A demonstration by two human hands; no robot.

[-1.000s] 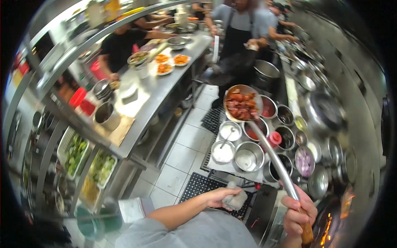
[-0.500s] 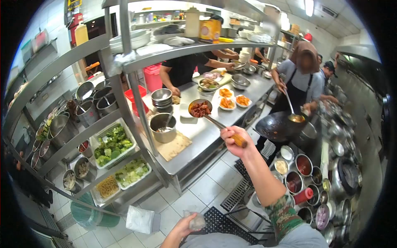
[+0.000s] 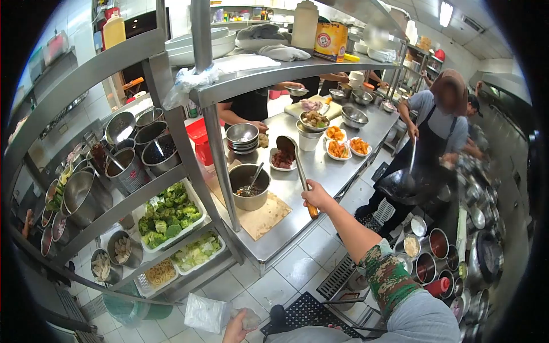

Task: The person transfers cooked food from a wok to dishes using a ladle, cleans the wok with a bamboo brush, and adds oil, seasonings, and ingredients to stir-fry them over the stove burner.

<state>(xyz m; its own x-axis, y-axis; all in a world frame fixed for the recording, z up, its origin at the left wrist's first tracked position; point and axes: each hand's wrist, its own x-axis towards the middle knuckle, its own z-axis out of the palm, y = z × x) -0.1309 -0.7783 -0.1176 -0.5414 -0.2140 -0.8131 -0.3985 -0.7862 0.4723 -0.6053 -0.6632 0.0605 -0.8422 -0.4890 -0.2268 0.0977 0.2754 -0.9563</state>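
Note:
In my right hand (image 3: 319,196) is a long ladle (image 3: 302,171), gripped by its wooden handle. Its bowl is tipped on edge over a white dish (image 3: 284,168) on the steel counter. Dark reddish-brown pieces of food (image 3: 282,158) lie in that dish, partly hidden behind the ladle. Low in the view, my left hand (image 3: 234,330) is closed around a crumpled greyish cloth (image 3: 248,319). Nearest the ladle on the left stands a steel pot (image 3: 250,200) with a spoon in it, on a brown board (image 3: 269,220).
Stacked steel bowls (image 3: 242,137) and small dishes of orange food (image 3: 338,150) share the counter (image 3: 320,188). Shelf posts (image 3: 213,137) rise close on the left, beside trays of broccoli (image 3: 171,214). A co-worker (image 3: 437,126) handles a wok (image 3: 417,186) at right.
The ladle, level and full of food, has turned over, and the food now lies in the white dish. My view has shifted, and my left hand appears lower and farther left.

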